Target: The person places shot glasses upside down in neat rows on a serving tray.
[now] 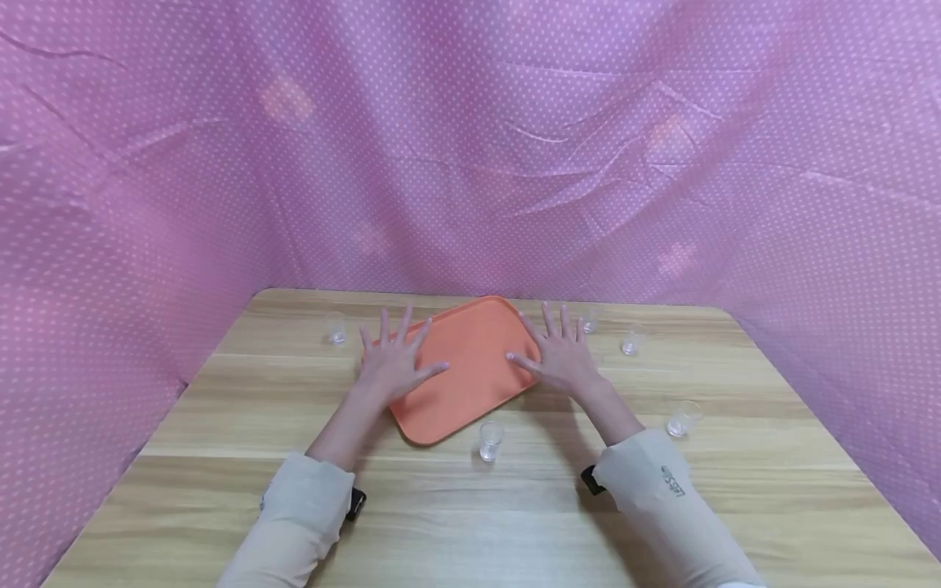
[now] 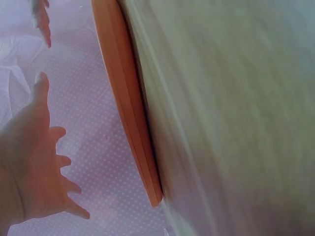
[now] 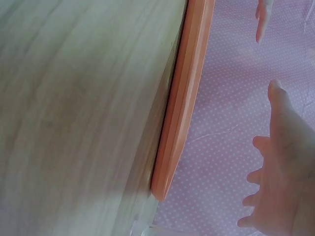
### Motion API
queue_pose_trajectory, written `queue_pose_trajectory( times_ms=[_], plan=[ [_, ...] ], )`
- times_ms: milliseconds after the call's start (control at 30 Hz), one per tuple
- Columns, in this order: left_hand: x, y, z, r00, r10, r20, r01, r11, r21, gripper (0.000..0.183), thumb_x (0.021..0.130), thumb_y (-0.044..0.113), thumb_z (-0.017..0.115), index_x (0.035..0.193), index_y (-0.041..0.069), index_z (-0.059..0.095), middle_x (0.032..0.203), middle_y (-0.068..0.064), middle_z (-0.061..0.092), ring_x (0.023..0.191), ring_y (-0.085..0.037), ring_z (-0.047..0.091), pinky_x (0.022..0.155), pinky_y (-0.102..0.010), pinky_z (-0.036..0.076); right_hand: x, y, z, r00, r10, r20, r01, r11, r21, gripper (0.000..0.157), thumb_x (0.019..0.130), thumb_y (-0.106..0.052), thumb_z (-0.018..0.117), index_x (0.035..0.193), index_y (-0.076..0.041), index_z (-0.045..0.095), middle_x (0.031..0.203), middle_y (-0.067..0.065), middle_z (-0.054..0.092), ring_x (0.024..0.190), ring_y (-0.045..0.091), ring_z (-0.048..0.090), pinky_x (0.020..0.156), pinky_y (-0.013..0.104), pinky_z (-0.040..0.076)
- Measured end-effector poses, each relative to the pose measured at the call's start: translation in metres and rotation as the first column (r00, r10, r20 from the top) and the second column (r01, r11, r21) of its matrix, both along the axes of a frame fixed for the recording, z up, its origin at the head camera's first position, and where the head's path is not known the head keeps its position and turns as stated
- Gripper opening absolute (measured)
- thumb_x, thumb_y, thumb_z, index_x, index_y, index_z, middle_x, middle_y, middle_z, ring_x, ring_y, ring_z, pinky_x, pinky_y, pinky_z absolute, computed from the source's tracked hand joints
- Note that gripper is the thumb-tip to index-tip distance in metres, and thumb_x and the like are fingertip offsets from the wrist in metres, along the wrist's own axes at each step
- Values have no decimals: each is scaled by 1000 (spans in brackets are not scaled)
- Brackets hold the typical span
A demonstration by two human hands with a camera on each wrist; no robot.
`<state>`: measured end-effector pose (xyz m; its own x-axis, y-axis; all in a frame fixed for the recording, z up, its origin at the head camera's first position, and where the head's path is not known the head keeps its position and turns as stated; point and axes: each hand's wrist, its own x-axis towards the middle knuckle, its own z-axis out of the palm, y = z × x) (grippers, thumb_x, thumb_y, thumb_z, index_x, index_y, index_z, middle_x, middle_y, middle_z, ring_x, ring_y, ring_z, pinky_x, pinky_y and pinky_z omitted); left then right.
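Tray [image 1: 470, 367]: orange, flat on the tabletop [image 1: 441, 523] and set aslant in front of you, its far corner near the back edge and its near long side facing you
Left grip [image 1: 392, 367]: released, fingers fanned wide, nothing in it, and you have it above the tray's left end, thumb pointing inward
Right grip [image 1: 564, 359]: released as well, fingers splayed and holding nothing, over the tray's right end, its thumb turned toward your other one
Gap: both wrist views show your fingers apart from the tray's rim, up above it
Front cup [image 1: 490, 442]: small and clear, just beside the tray's near side, between your forearms
Left cup [image 1: 336, 328]: out past your left fingers, well apart from the tray
Far cups [image 1: 631, 340]: two of them, beyond your right fingers, one closer to your little finger than the other
Right cup [image 1: 684, 420]: near your right sleeve [image 1: 647, 474], on its outer side
Curtain [image 1: 470, 163]: pink with pale dots, hanging behind the tabletop and on both sides
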<state>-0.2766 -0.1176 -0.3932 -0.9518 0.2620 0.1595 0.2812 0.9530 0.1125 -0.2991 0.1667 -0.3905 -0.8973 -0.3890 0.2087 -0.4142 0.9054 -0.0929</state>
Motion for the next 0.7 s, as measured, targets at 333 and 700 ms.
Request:
queue_pose_trajectory(
  times_ms=[333,700],
  plan=[
    [9,-3,-10,997,-26,76,10,979,206,81,85,67,39,148,18,20,151,-12,-3,131,-42,-11,98,-65,-10,0,-9,-7,999,36,27,-34,998,-60,72,90,-59,39,147,-20,21,150,18,4,132,44,1,104,60,6],
    [13,-27,-38,993,-16,119,-23,948,319,87,84,63,48,145,6,24,149,-22,4,134,-40,-4,107,-54,-2,-4,-14,-21,977,108,182,-68,975,-213,75,89,-59,42,147,-16,21,149,21,5,133,41,1,107,55,2]
  ],
)
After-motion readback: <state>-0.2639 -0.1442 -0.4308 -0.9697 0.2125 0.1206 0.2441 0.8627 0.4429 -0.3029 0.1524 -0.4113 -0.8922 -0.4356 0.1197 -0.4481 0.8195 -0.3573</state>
